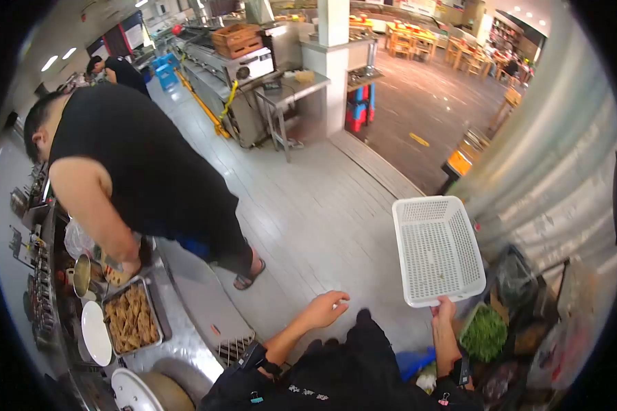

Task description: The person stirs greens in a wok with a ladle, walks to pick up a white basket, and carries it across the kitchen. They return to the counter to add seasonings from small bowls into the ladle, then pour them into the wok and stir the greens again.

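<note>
A white perforated plastic basket (437, 250) hangs over the floor at the right. My right hand (444, 309) grips its near rim, and nothing shows inside it. My left hand (327, 309) is in front of my body over the grey floor, its fingers loosely bent and apart, with nothing in it. Below and to the right of the basket lies a heap of leafy greens (485, 333), close to my right forearm.
A co-worker (140, 157) in black leans over the left counter, near a metal tray (159, 322) of brown food pieces, a white plate (96, 333) and a lidded pot (159, 392). A steel table (293, 91) stands ahead; a pale curtain (545, 161) hangs on the right.
</note>
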The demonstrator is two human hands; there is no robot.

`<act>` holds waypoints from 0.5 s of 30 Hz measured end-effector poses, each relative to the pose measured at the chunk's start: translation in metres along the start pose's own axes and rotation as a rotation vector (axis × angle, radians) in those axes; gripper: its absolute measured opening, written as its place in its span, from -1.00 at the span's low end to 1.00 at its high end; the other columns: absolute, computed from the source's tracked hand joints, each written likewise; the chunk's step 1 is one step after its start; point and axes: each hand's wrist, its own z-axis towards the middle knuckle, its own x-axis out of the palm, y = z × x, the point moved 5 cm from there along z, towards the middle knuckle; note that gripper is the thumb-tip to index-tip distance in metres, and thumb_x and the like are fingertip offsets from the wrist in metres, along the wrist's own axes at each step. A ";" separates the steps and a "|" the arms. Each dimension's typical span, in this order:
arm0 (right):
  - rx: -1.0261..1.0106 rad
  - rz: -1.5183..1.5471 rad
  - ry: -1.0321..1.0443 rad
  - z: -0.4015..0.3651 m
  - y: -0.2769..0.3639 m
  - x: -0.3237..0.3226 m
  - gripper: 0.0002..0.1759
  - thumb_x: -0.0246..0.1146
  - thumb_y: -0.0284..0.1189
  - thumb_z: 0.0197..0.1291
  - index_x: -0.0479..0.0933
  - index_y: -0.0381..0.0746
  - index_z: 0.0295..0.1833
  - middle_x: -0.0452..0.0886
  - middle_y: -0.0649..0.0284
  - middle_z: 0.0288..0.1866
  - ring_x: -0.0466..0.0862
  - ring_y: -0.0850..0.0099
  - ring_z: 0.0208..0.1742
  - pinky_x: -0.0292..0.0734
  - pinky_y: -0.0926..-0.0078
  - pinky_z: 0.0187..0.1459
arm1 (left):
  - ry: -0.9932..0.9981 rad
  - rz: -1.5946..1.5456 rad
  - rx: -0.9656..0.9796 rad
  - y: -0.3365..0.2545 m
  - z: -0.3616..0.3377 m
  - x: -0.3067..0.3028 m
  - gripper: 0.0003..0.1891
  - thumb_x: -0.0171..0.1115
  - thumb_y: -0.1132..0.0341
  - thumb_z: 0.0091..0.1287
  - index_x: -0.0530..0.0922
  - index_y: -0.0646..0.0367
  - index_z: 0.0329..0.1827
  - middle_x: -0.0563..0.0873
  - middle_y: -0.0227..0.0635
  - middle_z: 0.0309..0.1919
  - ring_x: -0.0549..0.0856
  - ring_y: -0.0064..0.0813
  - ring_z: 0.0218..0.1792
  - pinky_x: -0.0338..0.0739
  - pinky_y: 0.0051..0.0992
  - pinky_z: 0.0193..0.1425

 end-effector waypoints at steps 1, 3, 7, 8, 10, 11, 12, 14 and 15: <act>-0.027 -0.047 0.021 0.020 -0.001 0.033 -0.84 0.12 -0.60 -0.05 0.49 -0.33 -0.28 0.56 0.23 -0.44 0.50 0.49 -0.62 0.33 0.61 -0.70 | -0.005 -0.034 -0.048 0.018 0.023 -0.010 -0.69 0.15 0.20 0.27 0.54 0.19 -0.01 0.63 -0.11 -0.07 0.61 -0.12 -0.05 0.50 -0.26 0.01; -0.087 -0.158 0.068 0.060 -0.006 0.098 -0.83 0.13 -0.61 -0.07 0.49 -0.32 -0.27 0.55 0.25 -0.44 0.50 0.50 -0.60 0.31 0.61 -0.69 | -0.078 0.108 -0.120 0.058 0.067 -0.031 -0.70 0.14 0.21 0.28 0.54 0.19 -0.02 0.63 -0.12 -0.09 0.62 -0.14 -0.08 0.50 -0.28 -0.01; 0.058 -0.218 0.272 0.129 -0.050 0.275 -0.80 0.15 -0.56 -0.06 0.46 -0.27 -0.22 0.52 0.23 -0.48 0.49 0.45 -0.64 0.40 0.52 -0.68 | -0.206 0.134 -0.295 0.045 0.135 -0.098 -0.72 0.11 0.25 0.29 0.55 0.19 -0.02 0.64 -0.12 -0.11 0.64 -0.15 -0.12 0.52 -0.32 -0.04; 0.133 -0.200 0.343 0.123 -0.058 0.325 -0.78 0.15 -0.56 -0.05 0.46 -0.27 -0.20 0.54 0.21 -0.43 0.52 0.43 -0.59 0.47 0.50 -0.64 | -0.286 0.113 -0.293 0.041 0.148 -0.123 -0.71 0.12 0.24 0.29 0.55 0.20 -0.02 0.64 -0.11 -0.12 0.64 -0.17 -0.13 0.52 -0.33 -0.04; 0.308 -0.154 0.588 0.117 -0.081 0.423 -0.70 0.11 -0.59 -0.02 0.42 -0.30 -0.09 0.57 0.14 -0.28 0.61 0.32 -0.41 0.63 0.35 -0.42 | -0.421 0.082 -0.258 0.036 0.172 -0.169 -0.70 0.13 0.23 0.28 0.54 0.22 -0.02 0.65 -0.09 -0.15 0.66 -0.19 -0.15 0.53 -0.33 -0.05; 0.403 -0.152 0.680 0.097 -0.079 0.476 -0.68 0.09 -0.60 0.00 0.40 -0.33 -0.05 0.57 0.11 -0.23 0.63 0.26 -0.33 0.64 0.29 -0.31 | -0.509 0.066 -0.282 0.038 0.182 -0.196 -0.70 0.13 0.23 0.29 0.54 0.22 -0.02 0.65 -0.09 -0.14 0.66 -0.20 -0.14 0.53 -0.33 -0.05; 0.498 -0.167 0.762 0.077 -0.078 0.519 -0.66 0.07 -0.61 0.02 0.38 -0.35 -0.01 0.58 0.07 -0.18 0.64 0.19 -0.24 0.65 0.24 -0.21 | -0.594 0.034 -0.308 0.042 0.185 -0.219 -0.70 0.12 0.23 0.29 0.54 0.22 -0.02 0.65 -0.09 -0.13 0.66 -0.20 -0.14 0.53 -0.33 -0.04; 0.715 -0.272 0.829 0.082 -0.127 0.598 -0.63 0.05 -0.62 0.05 0.33 -0.38 0.04 0.57 0.03 -0.10 0.63 0.12 -0.16 0.62 0.16 -0.10 | -0.753 0.002 -0.394 0.057 0.194 -0.259 -0.73 0.12 0.26 0.29 0.56 0.21 -0.04 0.66 -0.13 -0.11 0.67 -0.26 -0.14 0.54 -0.36 -0.06; 0.715 -0.317 0.870 0.067 -0.129 0.632 -0.64 0.05 -0.61 0.06 0.34 -0.38 0.04 0.57 0.03 -0.10 0.64 0.12 -0.16 0.61 0.16 -0.09 | -0.822 -0.029 -0.386 0.067 0.202 -0.273 -0.74 0.13 0.27 0.29 0.56 0.22 -0.06 0.66 -0.13 -0.13 0.68 -0.26 -0.18 0.55 -0.37 -0.10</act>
